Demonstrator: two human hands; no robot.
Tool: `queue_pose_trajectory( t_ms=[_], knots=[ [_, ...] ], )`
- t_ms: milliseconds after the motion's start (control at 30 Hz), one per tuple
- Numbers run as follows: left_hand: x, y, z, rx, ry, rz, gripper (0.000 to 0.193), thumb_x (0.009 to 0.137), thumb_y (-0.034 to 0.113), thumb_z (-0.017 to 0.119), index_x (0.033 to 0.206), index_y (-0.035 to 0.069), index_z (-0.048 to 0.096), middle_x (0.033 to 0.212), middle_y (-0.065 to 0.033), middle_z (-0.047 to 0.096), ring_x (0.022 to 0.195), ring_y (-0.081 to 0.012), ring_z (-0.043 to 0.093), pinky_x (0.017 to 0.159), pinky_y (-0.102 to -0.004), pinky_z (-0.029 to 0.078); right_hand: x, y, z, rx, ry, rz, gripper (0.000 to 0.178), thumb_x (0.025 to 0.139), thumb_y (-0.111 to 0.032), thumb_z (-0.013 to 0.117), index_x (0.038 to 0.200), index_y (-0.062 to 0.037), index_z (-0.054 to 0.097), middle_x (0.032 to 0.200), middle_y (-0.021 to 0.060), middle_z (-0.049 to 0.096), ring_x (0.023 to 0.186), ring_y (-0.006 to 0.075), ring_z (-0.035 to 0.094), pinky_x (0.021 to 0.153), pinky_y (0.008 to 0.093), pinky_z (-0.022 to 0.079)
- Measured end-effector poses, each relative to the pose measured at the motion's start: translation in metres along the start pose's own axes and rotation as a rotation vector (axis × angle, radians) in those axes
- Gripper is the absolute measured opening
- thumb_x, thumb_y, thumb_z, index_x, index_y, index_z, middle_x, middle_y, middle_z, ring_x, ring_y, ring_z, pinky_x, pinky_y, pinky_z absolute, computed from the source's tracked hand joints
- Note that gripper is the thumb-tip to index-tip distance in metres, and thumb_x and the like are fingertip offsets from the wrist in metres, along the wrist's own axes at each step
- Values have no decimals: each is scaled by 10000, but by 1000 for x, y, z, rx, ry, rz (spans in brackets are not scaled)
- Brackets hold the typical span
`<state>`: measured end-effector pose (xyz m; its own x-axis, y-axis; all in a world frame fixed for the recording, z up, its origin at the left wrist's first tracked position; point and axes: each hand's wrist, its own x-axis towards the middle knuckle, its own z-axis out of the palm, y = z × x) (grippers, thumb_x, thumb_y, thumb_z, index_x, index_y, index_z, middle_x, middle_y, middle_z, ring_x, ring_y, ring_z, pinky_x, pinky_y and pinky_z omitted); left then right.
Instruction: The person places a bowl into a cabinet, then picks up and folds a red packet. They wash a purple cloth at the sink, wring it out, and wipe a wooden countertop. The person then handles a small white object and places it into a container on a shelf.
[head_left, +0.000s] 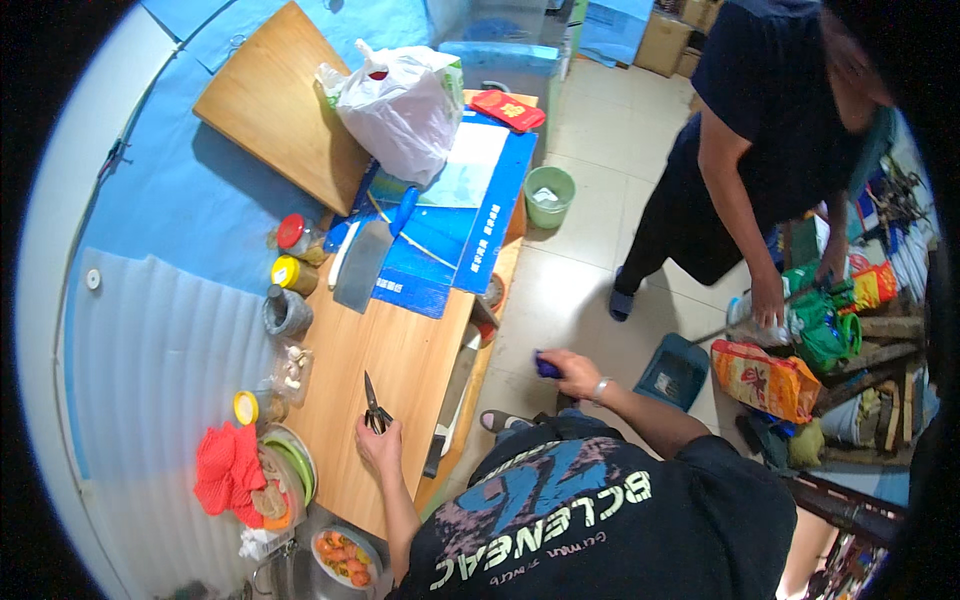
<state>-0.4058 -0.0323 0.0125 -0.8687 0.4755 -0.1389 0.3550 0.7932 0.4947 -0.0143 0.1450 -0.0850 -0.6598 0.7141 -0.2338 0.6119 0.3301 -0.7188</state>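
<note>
My left hand (379, 446) is closed around a pair of scissors (371, 398) with dark handles, low over the wooden table. The blades point away from me and look nearly together. Off the table's right side, above the tiled floor, my right hand (577, 374) grips a small dark purple thing (548, 364). Most of that thing is hidden by my fingers, so its kind is unclear. Farther up the tabletop (345, 350) lie a cleaver (364, 268) with a wide grey blade and a blue-handled tool (404, 211).
Jars (292, 274), a stone mortar (286, 312) and a red cloth (228, 470) line the left side. A white plastic bag (402, 108) stands at the back beside a leaning wooden board (283, 105). A bending person (770, 140) handles bags near a dustpan (672, 371). A bowl of cut orange-red pieces (343, 556) sits near.
</note>
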Motion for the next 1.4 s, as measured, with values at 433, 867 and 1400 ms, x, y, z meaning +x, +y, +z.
queue_pose_trajectory(
  t_ms=[433,867,1400],
  knots=[
    [-21,37,0,581,-24,-234,675,769,348,786,1318,23,562,1331,-231,495,1275,-392,459,1043,-497,422,-95,123,-38,297,251,431,478,717,-117,747,1187,-68,672,1109,198,693,1031,372,667,911,448,531],
    [-24,254,122,-45,-8,690,629,779,207,782,1324,38,518,1422,-226,414,1300,-408,421,1083,-489,355,-16,121,-112,673,592,614,392,896,-351,734,839,35,699,708,56,682,614,135,598,602,325,497],
    [202,505,174,-498,-1013,726,788,817,188,809,1480,27,415,1500,-183,458,1387,-290,436,1138,-412,366,51,140,-194,804,845,642,374,983,-358,608,727,-85,609,715,-71,532,669,55,437,597,254,380]
  ],
)
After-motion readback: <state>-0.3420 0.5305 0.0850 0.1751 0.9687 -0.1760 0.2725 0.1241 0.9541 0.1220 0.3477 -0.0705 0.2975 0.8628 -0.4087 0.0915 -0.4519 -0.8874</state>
